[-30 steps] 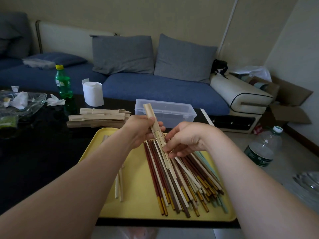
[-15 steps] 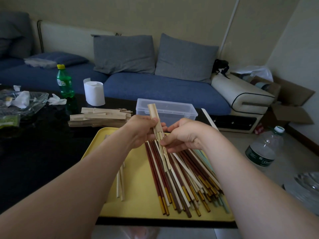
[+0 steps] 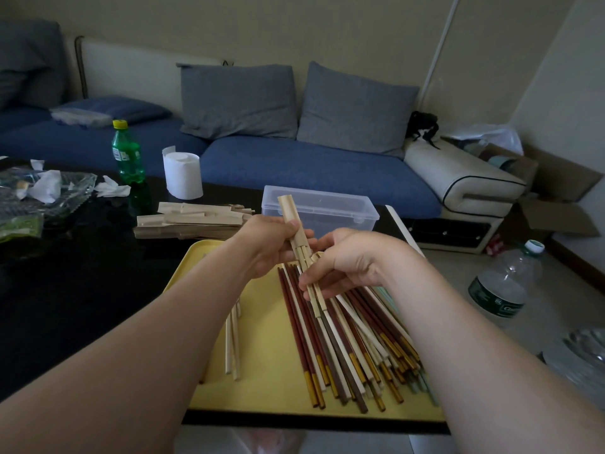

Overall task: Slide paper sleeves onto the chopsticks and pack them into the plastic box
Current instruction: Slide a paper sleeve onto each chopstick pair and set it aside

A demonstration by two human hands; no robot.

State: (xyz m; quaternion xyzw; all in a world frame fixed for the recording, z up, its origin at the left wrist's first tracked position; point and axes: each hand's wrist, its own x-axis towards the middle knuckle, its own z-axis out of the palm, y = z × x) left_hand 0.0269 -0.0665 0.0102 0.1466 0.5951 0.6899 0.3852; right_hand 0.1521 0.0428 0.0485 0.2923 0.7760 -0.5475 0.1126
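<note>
While the lidded plastic box stands just behind the yellow tray, loose chopsticks fan across the tray toward its near rim, close to the bench edge. Above them the left hand keeps a closed grip on a paper sleeve; the right hand pinches a pale pair at its mouth.

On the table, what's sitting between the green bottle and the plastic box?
A white toilet paper roll stands upright between the green bottle and the plastic box, as the head view shows.
</note>
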